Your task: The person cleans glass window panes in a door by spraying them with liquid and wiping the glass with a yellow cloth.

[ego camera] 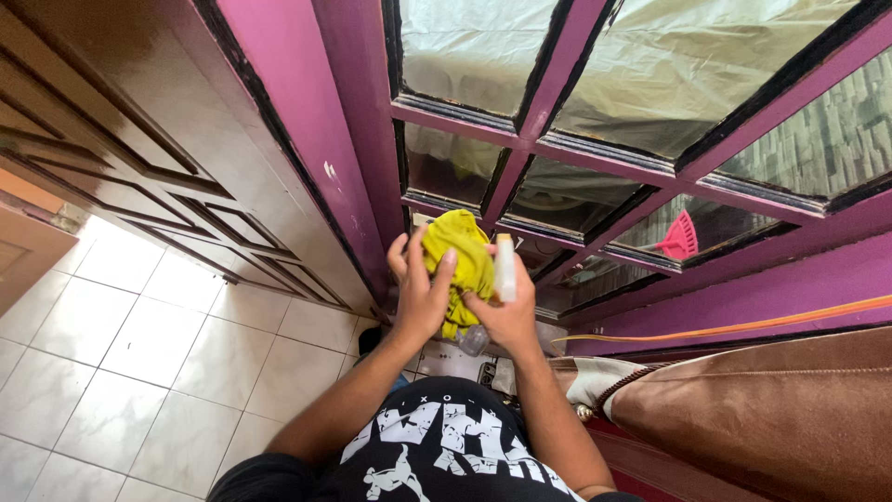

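My left hand (420, 288) grips a yellow cloth (462, 260), bunched in front of the lower panes of a purple-framed window (520, 125). My right hand (509, 311) touches the same cloth and also holds a clear spray bottle (503, 270) with a white head, its body hanging below my fingers. Both hands are close together, just in front of the glass.
A dark wooden door (158, 158) stands open at the left over white floor tiles (139, 344). A brown cushion or seat (771, 409) lies at the lower right. A pink brush (680, 237) shows in the glass. An orange cord (743, 325) runs along the purple sill.
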